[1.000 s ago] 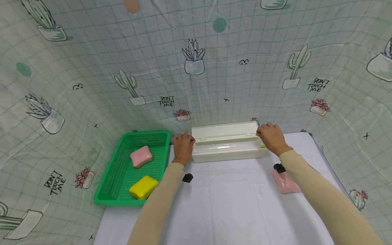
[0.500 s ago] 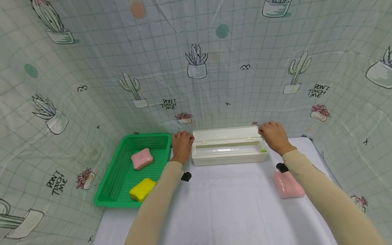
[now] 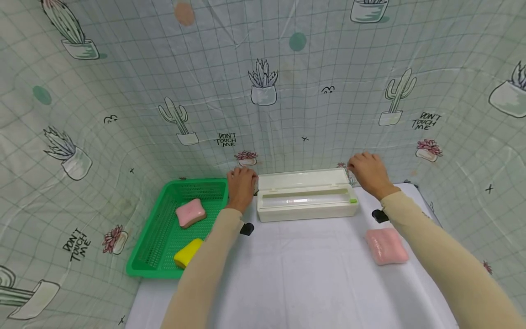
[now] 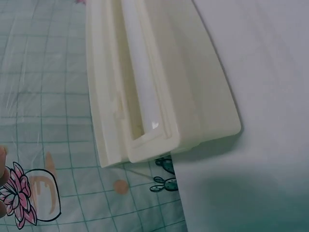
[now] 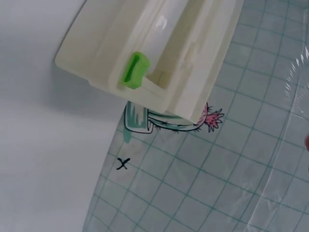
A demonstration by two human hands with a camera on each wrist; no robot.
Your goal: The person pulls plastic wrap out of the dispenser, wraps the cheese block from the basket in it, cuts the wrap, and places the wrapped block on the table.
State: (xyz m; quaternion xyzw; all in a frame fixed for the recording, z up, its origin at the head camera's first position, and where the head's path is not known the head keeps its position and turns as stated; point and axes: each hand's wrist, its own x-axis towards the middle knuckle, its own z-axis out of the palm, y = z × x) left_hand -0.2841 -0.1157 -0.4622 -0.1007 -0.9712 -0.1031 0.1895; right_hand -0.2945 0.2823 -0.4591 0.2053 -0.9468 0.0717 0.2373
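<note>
In the head view a white cling film dispenser sits at the back of the table, its lid tipped back against the wall. A shiny clear roll lies inside, with a green slider at the right end. My left hand is just off the left end, fingers bent; fingertips edge into the left wrist view, apart from the dispenser. Just off the right end of the lid is my right hand, fingers loosely bent. Neither hand visibly holds anything.
A green basket at left contains a pink glossy block and a yellow block, partly behind my left sleeve. Another pink block lies on the white table by my right forearm. A cactus-printed sheet hangs behind.
The dispenser's lid has swung back, showing more of the roll. Both hands have let go of its ends and moved slightly up and away. The view has also shifted a little.
</note>
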